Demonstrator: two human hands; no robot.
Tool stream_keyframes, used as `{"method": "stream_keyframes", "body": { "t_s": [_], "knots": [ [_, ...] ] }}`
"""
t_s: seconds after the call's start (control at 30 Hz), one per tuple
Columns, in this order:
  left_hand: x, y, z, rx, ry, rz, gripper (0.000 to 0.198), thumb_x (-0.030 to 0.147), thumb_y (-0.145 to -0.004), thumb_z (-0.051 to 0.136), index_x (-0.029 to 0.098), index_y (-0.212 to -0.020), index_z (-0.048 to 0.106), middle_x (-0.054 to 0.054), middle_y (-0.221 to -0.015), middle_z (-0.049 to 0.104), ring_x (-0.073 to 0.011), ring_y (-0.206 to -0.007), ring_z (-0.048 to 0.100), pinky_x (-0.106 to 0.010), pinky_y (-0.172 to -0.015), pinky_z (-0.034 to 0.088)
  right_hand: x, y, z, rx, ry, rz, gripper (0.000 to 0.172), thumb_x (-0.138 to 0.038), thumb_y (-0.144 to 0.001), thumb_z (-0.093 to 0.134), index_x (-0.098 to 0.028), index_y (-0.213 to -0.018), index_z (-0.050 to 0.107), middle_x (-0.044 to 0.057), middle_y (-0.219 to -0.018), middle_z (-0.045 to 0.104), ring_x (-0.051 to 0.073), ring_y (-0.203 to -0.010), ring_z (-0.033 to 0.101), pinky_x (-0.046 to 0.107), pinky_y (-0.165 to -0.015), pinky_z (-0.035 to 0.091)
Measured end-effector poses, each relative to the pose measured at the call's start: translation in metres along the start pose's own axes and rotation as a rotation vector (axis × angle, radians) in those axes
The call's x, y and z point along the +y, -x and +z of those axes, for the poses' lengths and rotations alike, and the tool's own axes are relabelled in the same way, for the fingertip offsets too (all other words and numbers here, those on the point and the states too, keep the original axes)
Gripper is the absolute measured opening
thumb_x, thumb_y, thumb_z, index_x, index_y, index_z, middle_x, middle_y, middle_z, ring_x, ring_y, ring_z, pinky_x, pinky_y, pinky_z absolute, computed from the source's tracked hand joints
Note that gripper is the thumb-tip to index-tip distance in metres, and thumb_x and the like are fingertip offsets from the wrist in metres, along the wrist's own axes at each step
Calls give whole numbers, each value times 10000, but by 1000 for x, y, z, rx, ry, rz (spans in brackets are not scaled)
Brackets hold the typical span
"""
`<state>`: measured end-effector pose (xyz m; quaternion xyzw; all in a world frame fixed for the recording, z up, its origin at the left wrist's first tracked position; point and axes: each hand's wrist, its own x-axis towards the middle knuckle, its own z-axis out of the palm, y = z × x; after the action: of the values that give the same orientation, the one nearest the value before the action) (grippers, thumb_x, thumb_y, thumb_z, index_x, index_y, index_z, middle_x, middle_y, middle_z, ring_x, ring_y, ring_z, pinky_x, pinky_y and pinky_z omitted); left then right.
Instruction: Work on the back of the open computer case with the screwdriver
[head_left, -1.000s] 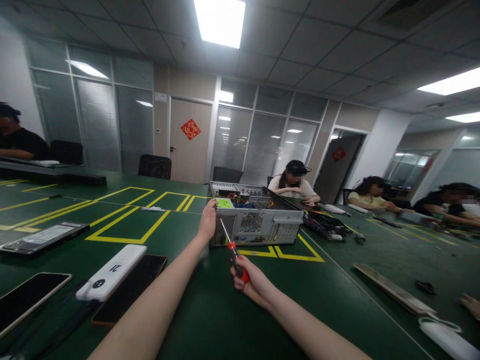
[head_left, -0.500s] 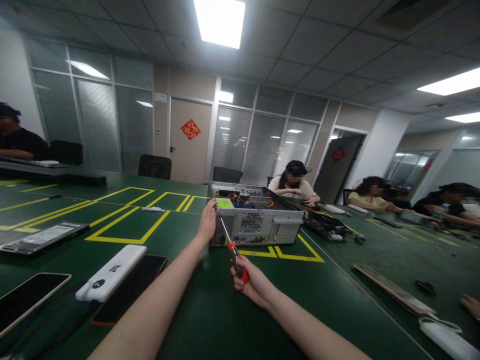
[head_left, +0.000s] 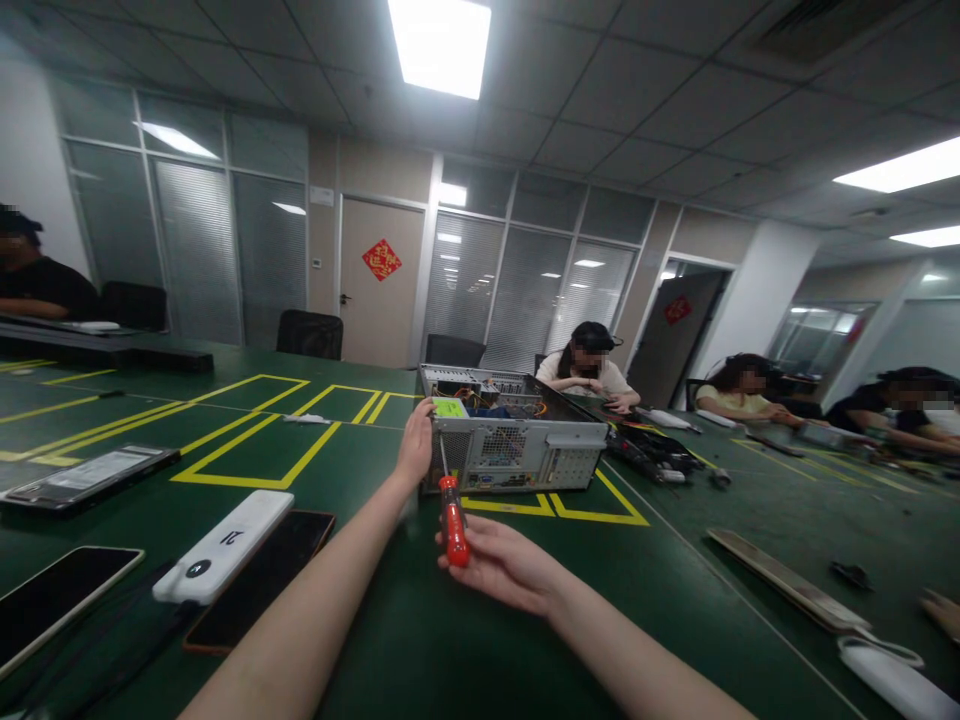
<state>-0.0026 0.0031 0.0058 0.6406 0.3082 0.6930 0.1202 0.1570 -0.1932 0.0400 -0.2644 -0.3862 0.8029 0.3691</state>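
The grip of the right hand [head_left: 502,570] is loosening, half-open around the red screwdriver [head_left: 452,520], tipping it upright. Just ahead, the left hand [head_left: 416,445] is still clasping the computer case [head_left: 525,450].

**Bare forearms, bare grips**

Seen only as two slender forearms, left forearm [head_left: 315,610] and right forearm [head_left: 637,660], uncovered from the lower edge of the view to the wrists. Tapering evenly toward each wrist. Ends in a bare left grip [head_left: 415,447], narrow at the wrist, and a bare right grip [head_left: 499,570] with long, slim fingers [head_left: 487,540].
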Motion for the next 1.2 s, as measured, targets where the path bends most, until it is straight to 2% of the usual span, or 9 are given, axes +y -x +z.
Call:
{"method": "stream_keyframes", "body": {
  "t_s": [0.13, 0.27, 0.4, 0.47, 0.57, 0.73, 0.87, 1.07, 1.2],
  "knots": [
    [-1, 0, -1, -2, -18, 2, 501, 528, -985, 238, 220, -1168, 589, -108, -1389, 561, -218, -1314, 506, -444, -1144, 372, -21, -9, 17, 5, -10, 97, 319, -194, -782, 757, -60, -1019, 590, 79, -826, 666, 125, -717, 672, 196, -635, 518],
    [-2, 0, -1, -12, -27, 15, 503, 522, -989, 224, 224, -1194, 574, -104, -1402, 549, -210, -1326, 496, -441, -1160, 350, -35, -19, 39, 27, -174, 220, 164, -178, -832, 674, -83, -910, 565, 35, -721, 614, 77, -619, 609, 112, -511, 477],
    [-3, 0, -1, -14, -20, 14, 501, 522, -989, 230, 223, -1197, 573, -107, -1405, 544, -212, -1330, 493, -438, -1161, 345, -30, -22, 49, 55, -198, 204, 101, -163, -872, 623, -113, -920, 549, -20, -672, 547, 1, -428, 385, 61, -348, 233],
    [-2, 0, -1, -10, -16, 8, 506, 527, -987, 229, 221, -1192, 575, -112, -1401, 546, -219, -1330, 492, -446, -1157, 348, -26, -20, 51, 76, -175, 154, 111, -189, -873, 628, -138, -920, 542, -11, -694, 549, 10, -436, 369, 79, -363, 199],
    [0, 0, -1, -13, -15, 0, 521, 541, -983, 223, 216, -1189, 573, -117, -1402, 544, -221, -1327, 494, -449, -1152, 354, -23, -15, 52, 43, -196, 178, 122, -227, -872, 586, -140, -947, 545, 36, -752, 571, 60, -523, 452, 125, -437, 293],
    [-1, 0, -1, -4, -12, -1, 524, 549, -981, 225, 216, -1181, 577, -113, -1396, 549, -218, -1321, 498, -447, -1150, 359, -19, -14, 53, -10, -222, 203, 189, -127, -780, 551, -108, -968, 542, 121, -866, 622, 149, -721, 595, 203, -582, 436],
    [-3, 0, 1, 4, -22, 4, 525, 552, -980, 228, 224, -1173, 589, -108, -1383, 562, -217, -1310, 510, -449, -1150, 360, -13, -20, 48, -11, -181, 107, 217, -120, -808, 641, -115, -1003, 545, 143, -950, 663, 186, -863, 660, 252, -714, 496],
    [-2, 0, -1, -4, -19, 4, 522, 546, -983, 225, 233, -1200, 582, -95, -1395, 557, -204, -1326, 499, -427, -1157, 355, -17, -20, 41, 73, -178, 156, 223, -304, -862, 681, -105, -904, 590, 43, -736, 619, 106, -647, 611, 169, -544, 475],
    [-3, 0, -1, 5, -22, 12, 517, 544, -982, 229, 227, -1185, 584, -101, -1385, 564, -209, -1304, 515, -432, -1145, 367, -23, -18, 41, 113, -241, 226, 165, -233, -858, 683, -118, -843, 566, 23, -735, 585, 53, -568, 536, 94, -438, 371]
  ]
}}
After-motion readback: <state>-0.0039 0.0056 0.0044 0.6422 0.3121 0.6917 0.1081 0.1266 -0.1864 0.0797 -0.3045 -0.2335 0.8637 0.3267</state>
